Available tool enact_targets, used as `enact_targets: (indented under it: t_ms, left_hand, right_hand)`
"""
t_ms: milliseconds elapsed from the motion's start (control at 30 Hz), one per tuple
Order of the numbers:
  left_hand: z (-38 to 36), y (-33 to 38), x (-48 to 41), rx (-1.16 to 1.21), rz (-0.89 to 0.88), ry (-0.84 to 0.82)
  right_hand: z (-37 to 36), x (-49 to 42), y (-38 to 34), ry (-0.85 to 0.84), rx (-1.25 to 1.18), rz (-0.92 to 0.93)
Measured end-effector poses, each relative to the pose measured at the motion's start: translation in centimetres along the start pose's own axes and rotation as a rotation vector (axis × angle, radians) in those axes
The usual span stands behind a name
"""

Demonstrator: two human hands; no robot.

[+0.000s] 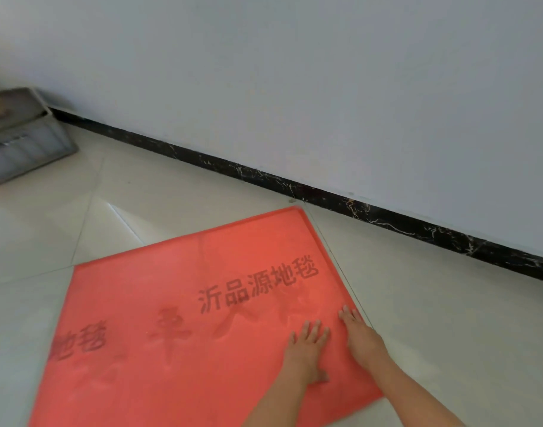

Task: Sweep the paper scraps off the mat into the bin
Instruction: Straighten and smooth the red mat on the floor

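Scraps are not visible anywhere on the red mat (184,303). Left hand (307,349) and right hand (358,332) lie flat, fingers spread, holding nothing, near the mat's right edge; the grey bin (23,140) sits well apart beyond the mat's far-left corner. Sweeping rightward would likely scatter any scraps onto the floor (433,318), away from the bin.

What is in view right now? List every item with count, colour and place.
Mat: one, red with dark lettering, flat on the floor, centre bottom.
Bin: one, grey, far left near the wall.
Floor: pale tiles, all around the mat.
Skirting: one black strip with white veins, at the wall's foot.
Wall: white, upper half.
Paper scraps: none visible on the mat.
Left hand: one, flat on the mat, fingers spread.
Right hand: one, flat at the mat's right edge.
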State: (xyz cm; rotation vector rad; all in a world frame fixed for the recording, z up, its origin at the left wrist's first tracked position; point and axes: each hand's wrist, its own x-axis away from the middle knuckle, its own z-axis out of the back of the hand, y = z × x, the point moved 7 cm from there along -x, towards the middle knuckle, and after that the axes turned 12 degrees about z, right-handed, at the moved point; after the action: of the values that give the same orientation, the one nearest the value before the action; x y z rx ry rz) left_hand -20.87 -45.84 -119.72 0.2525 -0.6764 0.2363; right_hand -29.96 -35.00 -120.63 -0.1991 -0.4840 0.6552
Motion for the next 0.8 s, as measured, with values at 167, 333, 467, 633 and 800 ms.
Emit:
enact_targets:
  t_ms: [167, 333, 467, 633, 800]
  left_hand:
    - [5.8, -1.2, 4.6, 0.076, 0.023, 0.034]
    - [14.8, -6.5, 7.8, 0.132, 0.117, 0.196]
    - [21.0, -11.5, 6.6, 0.292, 0.188, 0.347]
    - [26.3, -17.7, 0.1, 0.474, 0.384, 0.489]
    - [29.3, -18.7, -9.7, 0.545, 0.379, 0.542]
  right_hand:
    - [4.2, 0.2, 0.1, -0.182, 0.025, -0.099]
    - [10.8, -1.9, -3.5, -0.195, -0.042, -0.056]
    - [16.0, -8.4, -7.2, -0.076, -0.157, -0.04]
    - [22.6, -19.1, -12.5, 0.155, -0.294, 0.119]
    - [23.5, -27.1, -11.5, 0.236, -0.356, 0.182]
